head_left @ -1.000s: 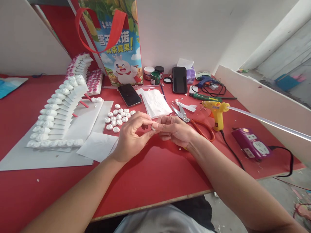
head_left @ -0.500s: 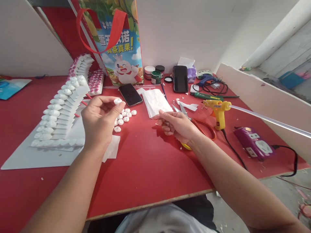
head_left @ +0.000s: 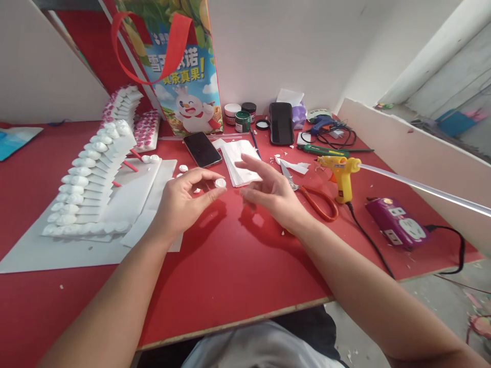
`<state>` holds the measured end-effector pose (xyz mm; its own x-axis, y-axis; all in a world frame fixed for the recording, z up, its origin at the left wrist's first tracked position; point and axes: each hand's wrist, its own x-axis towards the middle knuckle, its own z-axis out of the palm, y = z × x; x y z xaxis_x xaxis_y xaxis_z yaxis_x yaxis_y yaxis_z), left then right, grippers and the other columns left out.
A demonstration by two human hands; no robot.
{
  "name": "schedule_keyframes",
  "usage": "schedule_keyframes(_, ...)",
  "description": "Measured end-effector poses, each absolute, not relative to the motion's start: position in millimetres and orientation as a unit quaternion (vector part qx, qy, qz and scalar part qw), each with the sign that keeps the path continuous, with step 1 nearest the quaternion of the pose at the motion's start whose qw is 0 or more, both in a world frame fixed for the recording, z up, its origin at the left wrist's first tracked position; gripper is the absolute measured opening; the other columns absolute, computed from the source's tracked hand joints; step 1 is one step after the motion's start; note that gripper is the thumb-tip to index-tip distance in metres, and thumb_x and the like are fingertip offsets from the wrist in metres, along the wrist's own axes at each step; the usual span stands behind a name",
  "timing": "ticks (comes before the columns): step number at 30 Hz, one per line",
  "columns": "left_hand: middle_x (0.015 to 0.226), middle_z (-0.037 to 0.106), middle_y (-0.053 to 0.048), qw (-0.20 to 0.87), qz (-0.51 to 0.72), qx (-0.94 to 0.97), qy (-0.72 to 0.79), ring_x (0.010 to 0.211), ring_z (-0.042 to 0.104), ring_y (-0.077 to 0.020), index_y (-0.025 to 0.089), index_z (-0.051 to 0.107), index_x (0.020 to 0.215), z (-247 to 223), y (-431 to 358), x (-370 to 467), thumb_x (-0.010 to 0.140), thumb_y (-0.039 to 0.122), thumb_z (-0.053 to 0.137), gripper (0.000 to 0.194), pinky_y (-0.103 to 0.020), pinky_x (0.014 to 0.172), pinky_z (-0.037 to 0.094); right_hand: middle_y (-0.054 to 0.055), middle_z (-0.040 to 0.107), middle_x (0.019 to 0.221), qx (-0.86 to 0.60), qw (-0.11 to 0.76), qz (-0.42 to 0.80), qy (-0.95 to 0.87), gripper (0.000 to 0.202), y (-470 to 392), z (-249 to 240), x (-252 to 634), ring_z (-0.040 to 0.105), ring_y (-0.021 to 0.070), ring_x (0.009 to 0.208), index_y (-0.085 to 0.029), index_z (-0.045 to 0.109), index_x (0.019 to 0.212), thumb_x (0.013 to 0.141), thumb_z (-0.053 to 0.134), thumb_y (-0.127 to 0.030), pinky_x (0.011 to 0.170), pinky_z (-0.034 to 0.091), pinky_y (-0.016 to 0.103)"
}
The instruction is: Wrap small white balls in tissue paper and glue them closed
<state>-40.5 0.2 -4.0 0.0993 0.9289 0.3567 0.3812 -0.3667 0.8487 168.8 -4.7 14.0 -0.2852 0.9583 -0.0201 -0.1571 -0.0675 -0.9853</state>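
Between thumb and forefinger, my left hand [head_left: 187,202] pinches a small white paper rosette [head_left: 220,183] over the red table. Facing it, a short gap to the right, my right hand [head_left: 270,189] has its fingers apart and nothing in them. Just beyond my right hand lies a stack of white paper sheets [head_left: 240,158]. More small white rosettes [head_left: 183,168] lie behind my left hand, which mostly hides them. Left of that hand stands a curved white stepped model [head_left: 102,176], its outer edge lined with white rosettes, on a white board [head_left: 28,253].
Scissors with orange handles [head_left: 320,204], a yellow glue gun [head_left: 343,176] with a long clear stick, and a purple power socket [head_left: 399,222] lie to the right. Phones [head_left: 202,149], paint jars [head_left: 242,121] and a tall printed bag [head_left: 187,76] are at the back.
My left hand has moved right and down with the rosette, toward the middle. My right hand's fingers have spread apart. The view has shifted slightly.
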Motion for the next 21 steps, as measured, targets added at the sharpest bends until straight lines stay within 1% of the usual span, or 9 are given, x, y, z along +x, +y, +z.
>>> schedule_keyframes(1, 0.097, 0.072, -0.005, 0.285, 0.47, 0.696, 0.462, 0.084, 0.065, -0.0177, 0.023, 0.077, 0.094, -3.4, -1.4, -37.7, 0.084, 0.033, 0.077, 0.014, -0.032, 0.077, 0.055, 0.005, 0.061, 0.136, -0.366, 0.433, 0.644, -0.514, 0.074, -5.9, 14.0, 166.9, 0.061, 0.0098, 0.067, -0.032, 0.058, 0.139, 0.07, 0.084, -0.026, 0.062, 0.054, 0.029)
schedule_keyframes(3, 0.098, 0.069, -0.005, 0.268, 0.475, 0.714, 0.438, 0.085, 0.063, -0.0174, 0.024, 0.077, 0.095, -2.7, -4.2, -33.2, 0.083, 0.033, 0.078, 0.015, -0.032, 0.077, 0.054, 0.005, 0.067, 0.122, -0.333, 0.394, 0.676, -0.526, 0.076, -6.9, 11.7, 163.8, 0.064, 0.0135, 0.073, -0.029, 0.058, 0.137, 0.067, 0.087, -0.027, 0.068, 0.056, 0.031)
schedule_keyframes(6, 0.092, 0.068, -0.004, 0.296, 0.487, 0.695, 0.438, 0.083, 0.063, -0.0171, 0.022, 0.076, 0.094, -2.4, -5.4, -31.1, 0.083, 0.034, 0.079, 0.017, -0.033, 0.078, 0.055, 0.001, 0.067, 0.082, -0.351, 0.369, 0.632, -0.584, 0.035, -4.5, 6.2, 163.6, 0.059, 0.0132, 0.071, -0.018, 0.072, 0.1, 0.075, 0.084, -0.039, 0.069, 0.05, 0.028)
schedule_keyframes(7, 0.091, 0.069, -0.004, 0.316, 0.496, 0.675, 0.446, 0.082, 0.064, -0.0171, 0.021, 0.075, 0.093, -2.0, -4.9, -31.9, 0.082, 0.035, 0.079, 0.018, -0.033, 0.079, 0.056, 0.0, 0.063, 0.074, -0.37, 0.376, 0.605, -0.597, 0.03, -2.7, 5.1, 165.4, 0.056, 0.0123, 0.068, -0.017, 0.071, 0.086, 0.08, 0.08, -0.045, 0.067, 0.048, 0.027)
schedule_keyframes(9, 0.089, 0.071, -0.005, 0.348, 0.518, 0.622, 0.473, 0.081, 0.065, -0.0171, 0.02, 0.074, 0.092, 0.2, -3.3, -35.6, 0.08, 0.036, 0.081, 0.021, -0.031, 0.076, 0.057, -0.001, 0.059, 0.068, -0.406, 0.418, 0.561, -0.587, 0.039, 1.9, 4.6, 171.6, 0.052, 0.0107, 0.063, -0.018, 0.065, 0.071, 0.086, 0.073, -0.053, 0.066, 0.046, 0.027)
schedule_keyframes(11, 0.085, 0.073, -0.005, 0.362, 0.53, 0.574, 0.509, 0.079, 0.066, -0.0175, 0.019, 0.074, 0.091, 3.9, -1.4, -41.0, 0.079, 0.037, 0.082, 0.023, -0.027, 0.064, 0.054, -0.001, 0.057, 0.069, -0.436, 0.495, 0.526, -0.537, 0.043, 7.5, 6.3, 180.4, 0.051, 0.0098, 0.06, -0.019, 0.062, 0.068, 0.086, 0.072, -0.057, 0.066, 0.047, 0.027)
schedule_keyframes(15, 0.081, 0.073, -0.006, 0.363, 0.49, 0.536, 0.584, 0.07, 0.065, -0.0185, 0.02, 0.071, 0.091, 8.9, 2.2, -51.0, 0.079, 0.043, 0.08, 0.027, -0.022, 0.039, 0.036, -0.002, 0.05, 0.063, -0.495, 0.631, 0.368, -0.471, 0.047, 16.4, 13.1, 198.6, 0.049, 0.01, 0.056, -0.022, 0.053, 0.063, 0.088, 0.069, -0.058, 0.06, 0.045, 0.028)
schedule_keyframes(18, 0.078, 0.071, -0.004, 0.291, 0.46, 0.592, 0.594, 0.066, 0.06, -0.0166, 0.021, 0.071, 0.086, 1.9, 7.4, -55.9, 0.082, 0.038, 0.076, 0.018, -0.026, 0.047, 0.044, -0.002, 0.046, 0.058, -0.527, 0.659, 0.198, -0.499, 0.045, 18.7, 17.1, 207.3, 0.051, 0.0119, 0.058, -0.022, 0.053, 0.061, 0.095, 0.063, -0.051, 0.063, 0.045, 0.029)
schedule_keyframes(21, 0.078, 0.065, -0.002, 0.142, 0.428, 0.694, 0.562, 0.071, 0.058, -0.0175, 0.023, 0.071, 0.08, -13.9, 15.8, -60.2, 0.079, 0.033, 0.073, 0.01, -0.034, 0.069, 0.052, 0.0, 0.059, 0.066, -0.533, 0.632, 0.152, -0.541, 0.024, 20.4, 16.4, 210.9, 0.06, 0.014, 0.067, -0.021, 0.067, 0.076, 0.095, 0.063, -0.036, 0.072, 0.051, 0.032)
